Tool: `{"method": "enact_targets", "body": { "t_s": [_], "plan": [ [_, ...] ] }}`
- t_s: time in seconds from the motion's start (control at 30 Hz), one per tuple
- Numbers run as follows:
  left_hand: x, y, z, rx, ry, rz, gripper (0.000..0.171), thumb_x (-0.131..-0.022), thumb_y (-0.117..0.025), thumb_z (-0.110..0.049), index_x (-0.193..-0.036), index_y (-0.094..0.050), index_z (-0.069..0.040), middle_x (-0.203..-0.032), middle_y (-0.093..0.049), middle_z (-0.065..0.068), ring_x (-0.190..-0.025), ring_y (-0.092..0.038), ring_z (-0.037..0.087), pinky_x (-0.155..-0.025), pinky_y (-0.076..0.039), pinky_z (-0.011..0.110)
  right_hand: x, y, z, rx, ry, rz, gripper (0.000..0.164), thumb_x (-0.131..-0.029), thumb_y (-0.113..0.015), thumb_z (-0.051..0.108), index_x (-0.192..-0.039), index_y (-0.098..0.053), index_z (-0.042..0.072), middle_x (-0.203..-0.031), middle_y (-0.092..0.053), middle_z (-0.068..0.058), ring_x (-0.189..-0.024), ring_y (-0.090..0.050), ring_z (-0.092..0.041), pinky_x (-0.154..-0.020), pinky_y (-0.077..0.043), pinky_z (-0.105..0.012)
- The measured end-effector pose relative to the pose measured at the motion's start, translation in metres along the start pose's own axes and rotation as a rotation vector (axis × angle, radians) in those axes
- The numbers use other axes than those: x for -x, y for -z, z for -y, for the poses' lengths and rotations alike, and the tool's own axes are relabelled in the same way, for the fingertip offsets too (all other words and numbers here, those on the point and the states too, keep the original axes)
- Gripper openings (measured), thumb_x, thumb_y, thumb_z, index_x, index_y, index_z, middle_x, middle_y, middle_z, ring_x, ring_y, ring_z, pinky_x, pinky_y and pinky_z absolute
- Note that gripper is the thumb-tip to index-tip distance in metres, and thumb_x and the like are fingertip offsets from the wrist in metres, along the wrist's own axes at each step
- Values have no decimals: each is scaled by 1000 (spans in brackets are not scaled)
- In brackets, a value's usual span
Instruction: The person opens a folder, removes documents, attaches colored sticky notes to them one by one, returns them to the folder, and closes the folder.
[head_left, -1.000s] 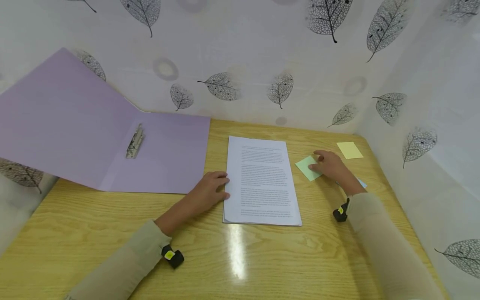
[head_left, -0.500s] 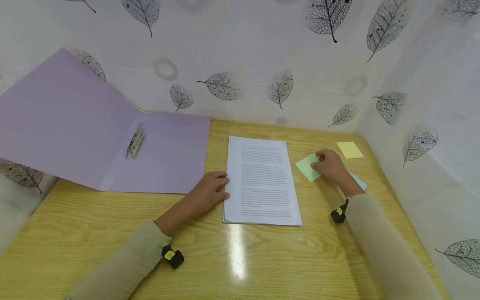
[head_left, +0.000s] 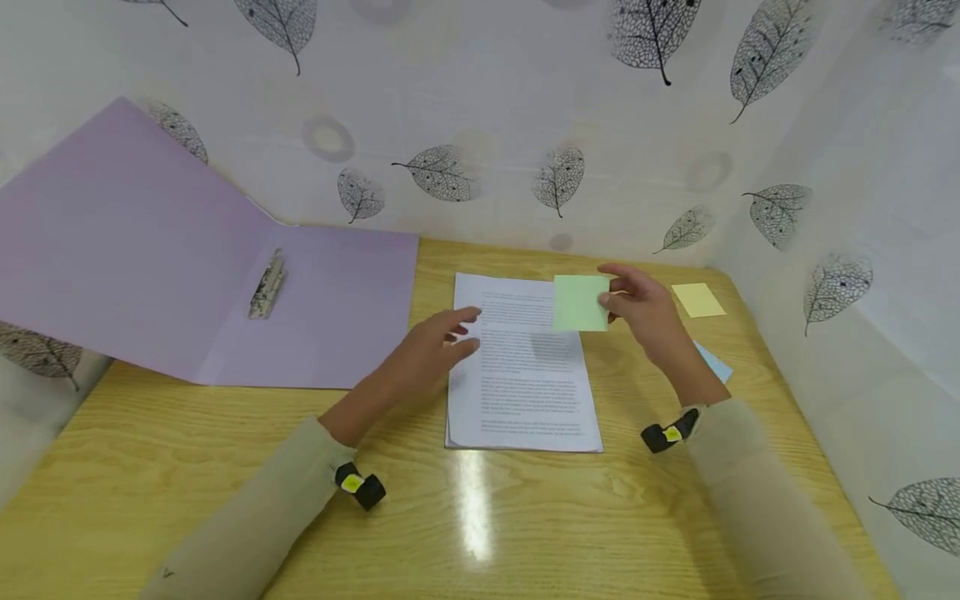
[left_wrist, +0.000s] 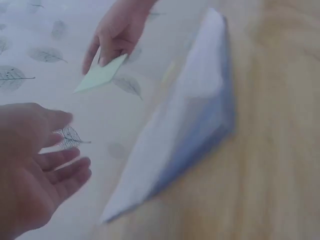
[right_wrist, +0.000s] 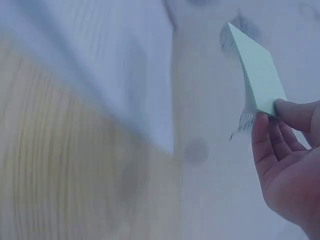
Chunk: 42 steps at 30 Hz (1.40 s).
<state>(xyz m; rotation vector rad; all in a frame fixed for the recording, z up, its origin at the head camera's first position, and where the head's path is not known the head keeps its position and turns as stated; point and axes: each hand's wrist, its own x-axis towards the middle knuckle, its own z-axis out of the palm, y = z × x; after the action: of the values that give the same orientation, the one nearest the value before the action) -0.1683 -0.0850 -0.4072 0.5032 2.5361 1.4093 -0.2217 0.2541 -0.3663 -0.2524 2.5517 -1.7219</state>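
Now that the green note (head_left: 581, 303) is up: I see it off the bench (head_left: 540, 525), where it lay a second ago, and across the stack's upper right corner in the head view, held clear of the page.
Right hand (head_left: 648, 317): thumb and fingers pinch the green note by its right edge.
Left hand (head_left: 431, 350): earlier its fingertips touched the left edge of the stack (head_left: 525, 392); now I have it lifted over that edge, thumb apart from loosely spread fingers, holding nothing.
Lying as before: stack, folder (head_left: 345, 300) and yellow note (head_left: 698, 300).
Notes, counted: three; green in the right hand, yellow and blue on the bench to the right, the blue note (head_left: 714, 362) partly hidden by the forearm.
Other counts: one stack, its sheets too close for me to number; one lilac folder, open, with one metal clip (head_left: 267, 283).
Green note's look: pale, square, its face plain; one sheet or several, I cannot tell.
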Motion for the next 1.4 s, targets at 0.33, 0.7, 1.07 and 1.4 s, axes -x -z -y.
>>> {"method": "enact_targets", "body": {
  "t_s": [0.33, 0.7, 1.07, 1.4],
  "plan": [
    [-28, -1, -22, 658, -134, -2, 57, -105, -55, -13, -157, -34, -20, -134, -63, 17, -112, -67, 26, -97, -56, 38, 11, -70, 38, -32, 151, 77, 39, -98, -66, 11, -137, -62, 9, -118, -61, -13, -82, -64, -13, -70, -55, -23],
    [-26, 0, -17, 606, -111, -39, 48, -105, -53, -7, -151, -46, -16, -123, -69, 17, -103, -69, 22, -89, -59, 35, 24, -91, 39, 371, 401, 117, 64, -92, -74, 12, -150, -47, 6, -157, -40, -9, -141, -43, -30, -113, -41, -49],
    [-28, -1, -9, 613, -86, -18, 47, -105, -51, -6, -151, -45, -15, -128, -67, 18, -106, -69, 23, -90, -59, 36, 21, -97, 29, 591, 561, 218, 75, -84, -82, 20, -149, -47, 6, -161, -34, -15, -143, -35, -36, -114, -36, -56],
    [-28, -4, -5, 661, -113, 135, 53, -106, -50, -14, -156, -36, -21, -139, -58, 13, -113, -64, 24, -99, -54, 41, 24, -99, 33, 435, 434, 0, 25, -102, -62, 19, -120, -73, 6, -139, -61, -8, -129, -57, -28, -91, -55, -45]
  ]
}}
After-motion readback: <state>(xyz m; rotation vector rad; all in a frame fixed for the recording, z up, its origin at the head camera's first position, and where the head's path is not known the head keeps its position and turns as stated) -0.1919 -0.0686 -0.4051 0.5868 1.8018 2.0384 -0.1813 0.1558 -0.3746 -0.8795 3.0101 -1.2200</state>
